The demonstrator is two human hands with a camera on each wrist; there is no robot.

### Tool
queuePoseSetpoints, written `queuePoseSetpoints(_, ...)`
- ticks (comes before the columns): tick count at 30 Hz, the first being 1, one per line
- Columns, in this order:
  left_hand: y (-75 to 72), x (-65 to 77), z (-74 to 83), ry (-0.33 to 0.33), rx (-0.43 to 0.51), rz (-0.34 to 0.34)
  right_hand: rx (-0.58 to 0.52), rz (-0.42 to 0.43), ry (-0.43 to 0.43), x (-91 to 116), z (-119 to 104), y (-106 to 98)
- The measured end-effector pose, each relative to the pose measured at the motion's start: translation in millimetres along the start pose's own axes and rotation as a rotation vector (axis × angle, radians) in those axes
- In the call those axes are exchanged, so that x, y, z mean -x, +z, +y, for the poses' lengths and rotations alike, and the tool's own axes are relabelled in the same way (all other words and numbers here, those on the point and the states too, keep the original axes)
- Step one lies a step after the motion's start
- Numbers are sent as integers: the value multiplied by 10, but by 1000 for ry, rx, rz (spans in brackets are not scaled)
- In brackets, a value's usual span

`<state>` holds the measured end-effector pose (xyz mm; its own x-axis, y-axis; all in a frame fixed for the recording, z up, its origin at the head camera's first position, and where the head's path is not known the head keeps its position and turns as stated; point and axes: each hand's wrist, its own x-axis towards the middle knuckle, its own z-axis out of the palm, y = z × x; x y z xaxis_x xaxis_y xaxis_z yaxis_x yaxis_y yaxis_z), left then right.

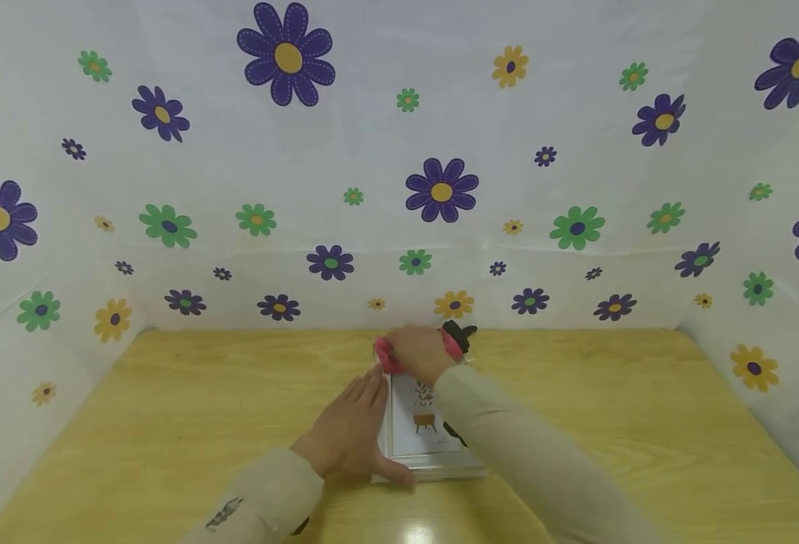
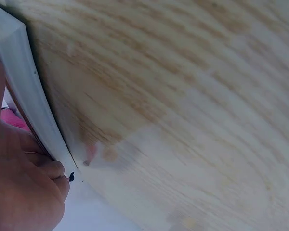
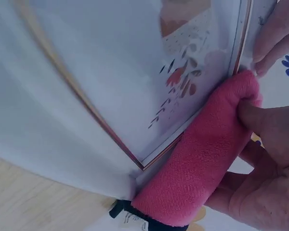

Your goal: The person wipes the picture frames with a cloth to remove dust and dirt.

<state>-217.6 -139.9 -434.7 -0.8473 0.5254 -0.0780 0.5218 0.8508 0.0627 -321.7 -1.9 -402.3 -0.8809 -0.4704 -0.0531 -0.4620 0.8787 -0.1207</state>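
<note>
Left hand [image 1: 347, 431] — fingers together, thumb apart — seemingly steadies a picture frame [image 1: 409, 440]. Right hand [image 1: 416, 353] clamps pink cloth [image 3: 202, 149] (far edge).

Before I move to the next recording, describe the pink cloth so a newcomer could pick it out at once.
Start with the yellowish wooden table and find the picture frame lying on it. At the frame's far edge, the right hand holds the pink cloth. Its fuzzy surface and solid bright colour set it apart from the smooth, pale frame beneath.
</note>
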Motion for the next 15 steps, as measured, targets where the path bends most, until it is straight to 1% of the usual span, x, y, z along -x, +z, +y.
queuePoseSetpoints(2,-14,-24,4,-3,-10,1,-15,-6,24,-7,28,-13)
queuePoseSetpoints(4,-20,-45,10,-10,-6,-3,-36,-7,50,16,108,-35)
queuePoseSetpoints(8,-23,-55,21,-20,3,-24,-94,-9,98,118,307,-71)
queuePoseSetpoints(10,-25,-47,24,-23,-6,-27,-102,-1,103,155,353,-72)
queuePoseSetpoints(13,-26,-26,24,-34,-10,-33,-98,12,89,145,307,-56)
queuePoseSetpoints(15,-22,-8,27,-34,10,-38,-73,7,72,110,205,-37)
